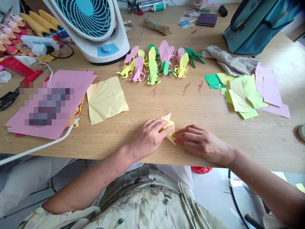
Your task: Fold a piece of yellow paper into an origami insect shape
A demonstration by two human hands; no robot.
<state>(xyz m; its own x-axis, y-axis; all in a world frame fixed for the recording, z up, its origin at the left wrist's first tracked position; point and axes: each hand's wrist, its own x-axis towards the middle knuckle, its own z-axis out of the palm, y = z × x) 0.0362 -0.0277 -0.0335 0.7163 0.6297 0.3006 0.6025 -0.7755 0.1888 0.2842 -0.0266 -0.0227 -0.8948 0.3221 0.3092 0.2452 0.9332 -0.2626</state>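
A small folded piece of pale yellow paper (171, 134) lies on the table close to its front edge. My left hand (152, 134) covers its left side, thumb and fingers closed on it. At the paper's right edge, my right hand (202, 140) has its fingertips together, gripping the border. Part of the paper is hidden under my left fingers. To the left rests a creased yellow square sheet (107, 99), unfolded. Beyond my hands stands a cluster of folded paper figures (152, 65) in pink, yellow and green.
A white and blue fan (107, 49) stands at the back left. Pink sheets (78, 86) are stacked at left, near scissors (10, 98) and a white cable (47, 147). Loose coloured paper pieces (252, 98), a grey cloth (228, 60) and a teal bag (250, 35) are at right.
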